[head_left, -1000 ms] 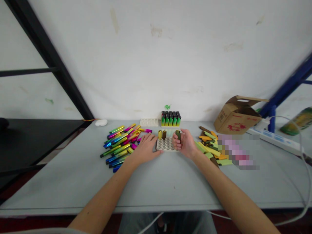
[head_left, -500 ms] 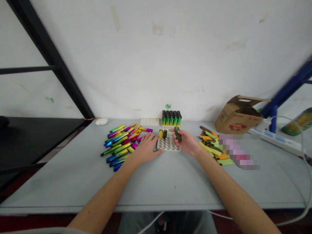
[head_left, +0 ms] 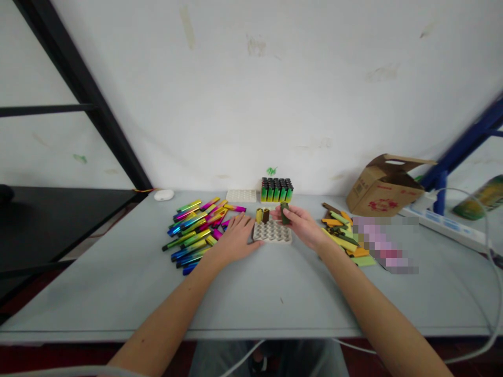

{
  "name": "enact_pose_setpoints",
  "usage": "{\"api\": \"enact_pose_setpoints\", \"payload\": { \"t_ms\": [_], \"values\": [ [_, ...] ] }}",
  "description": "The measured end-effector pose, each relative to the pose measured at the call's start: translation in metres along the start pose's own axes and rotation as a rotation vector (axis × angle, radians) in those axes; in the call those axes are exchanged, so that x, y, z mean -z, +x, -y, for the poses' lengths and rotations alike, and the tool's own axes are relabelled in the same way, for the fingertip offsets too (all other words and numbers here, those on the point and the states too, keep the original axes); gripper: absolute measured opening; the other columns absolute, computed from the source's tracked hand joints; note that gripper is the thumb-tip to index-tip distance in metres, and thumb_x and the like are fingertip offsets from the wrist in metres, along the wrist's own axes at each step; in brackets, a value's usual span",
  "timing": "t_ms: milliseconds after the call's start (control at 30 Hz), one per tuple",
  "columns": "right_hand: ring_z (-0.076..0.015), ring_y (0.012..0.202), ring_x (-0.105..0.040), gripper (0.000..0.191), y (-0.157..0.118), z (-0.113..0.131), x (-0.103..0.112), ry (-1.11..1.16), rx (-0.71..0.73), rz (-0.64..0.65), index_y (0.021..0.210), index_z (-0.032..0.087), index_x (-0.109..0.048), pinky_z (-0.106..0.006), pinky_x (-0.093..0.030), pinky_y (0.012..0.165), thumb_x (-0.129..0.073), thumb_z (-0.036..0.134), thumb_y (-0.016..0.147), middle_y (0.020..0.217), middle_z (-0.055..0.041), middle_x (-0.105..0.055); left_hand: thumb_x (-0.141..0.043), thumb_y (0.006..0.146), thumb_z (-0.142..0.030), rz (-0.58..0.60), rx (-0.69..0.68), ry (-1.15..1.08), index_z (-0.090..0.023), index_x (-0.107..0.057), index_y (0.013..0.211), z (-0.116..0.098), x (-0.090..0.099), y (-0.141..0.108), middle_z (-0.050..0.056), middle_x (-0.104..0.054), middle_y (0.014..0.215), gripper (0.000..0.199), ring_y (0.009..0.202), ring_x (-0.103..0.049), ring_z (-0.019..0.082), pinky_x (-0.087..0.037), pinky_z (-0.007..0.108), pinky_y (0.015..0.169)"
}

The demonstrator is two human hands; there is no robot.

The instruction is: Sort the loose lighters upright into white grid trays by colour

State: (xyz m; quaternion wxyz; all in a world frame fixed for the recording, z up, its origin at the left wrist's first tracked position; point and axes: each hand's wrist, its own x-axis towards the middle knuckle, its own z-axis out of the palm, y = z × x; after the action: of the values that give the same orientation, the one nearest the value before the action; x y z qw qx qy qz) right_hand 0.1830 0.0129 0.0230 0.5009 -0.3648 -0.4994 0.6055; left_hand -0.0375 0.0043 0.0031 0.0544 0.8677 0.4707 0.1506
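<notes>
My right hand pinches a dark green lighter upright, just above the back right part of a white tray with many holes. A yellow lighter and a brown lighter stand side by side in the tray's back left corner. My left hand lies with its fingers stretched out along the tray's left side, the thumb at its front left corner. Under and beside that hand is a loose pile of shiny multicoloured lighters, partly covered by the fingers.
A block of upright green-and-yellow lighters stands by the wall, beside another white tray. Matte lighters lie piled at right, near a cardboard box, a power strip and a blurred-out pink item. A white case sits back left.
My right hand has shifted slightly left, and the dark green lighter now stands straighter above the tray. My left hand has stayed in place.
</notes>
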Motion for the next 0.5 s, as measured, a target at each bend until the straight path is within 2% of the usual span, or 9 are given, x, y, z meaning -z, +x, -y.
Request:
{"api": "enact_pose_setpoints", "payload": {
  "t_ms": [100,233,367,500],
  "values": [
    [-0.0169,0.088,-0.064,0.027,0.002,-0.003,0.003,-0.137,0.117,-0.023,0.097,0.020,-0.073,-0.029,-0.049,0.081,-0.071,0.038,0.076,0.098,-0.0038,-0.073,-0.055,0.085,-0.047,-0.005,-0.012,-0.018,-0.016,-0.047,0.129,-0.001,0.000,0.000,0.017,-0.049,0.136,0.054,0.136,-0.035,0.033,-0.027,0.050,0.113],
    [-0.0180,0.082,-0.062,0.023,0.008,-0.009,0.007,-0.350,0.254,-0.146,0.092,0.019,-0.075,-0.031,-0.048,0.078,-0.072,0.033,0.073,0.093,-0.0038,-0.073,-0.055,0.085,-0.049,-0.009,0.002,-0.017,-0.019,-0.047,0.130,0.000,-0.001,-0.001,0.015,-0.048,0.137,0.055,0.137,-0.034,0.032,-0.027,0.050,0.113],
    [-0.0184,0.076,-0.062,0.018,0.015,-0.018,0.009,-0.416,0.296,-0.233,0.085,0.019,-0.075,-0.031,-0.048,0.073,-0.072,0.029,0.071,0.085,-0.0036,-0.072,-0.054,0.085,-0.049,-0.014,0.002,-0.003,-0.017,-0.047,0.130,0.000,-0.002,0.000,0.017,-0.049,0.135,0.056,0.136,-0.035,0.034,-0.028,0.051,0.113],
    [-0.0170,0.076,-0.062,0.018,0.020,-0.026,0.009,-0.451,0.301,-0.219,0.086,0.019,-0.073,-0.030,-0.049,0.072,-0.068,0.029,0.072,0.086,-0.0034,-0.072,-0.053,0.086,-0.048,-0.013,-0.014,0.000,-0.017,-0.047,0.130,-0.001,-0.003,0.001,0.017,-0.050,0.135,0.055,0.135,-0.036,0.034,-0.026,0.051,0.113]
  ]
}}
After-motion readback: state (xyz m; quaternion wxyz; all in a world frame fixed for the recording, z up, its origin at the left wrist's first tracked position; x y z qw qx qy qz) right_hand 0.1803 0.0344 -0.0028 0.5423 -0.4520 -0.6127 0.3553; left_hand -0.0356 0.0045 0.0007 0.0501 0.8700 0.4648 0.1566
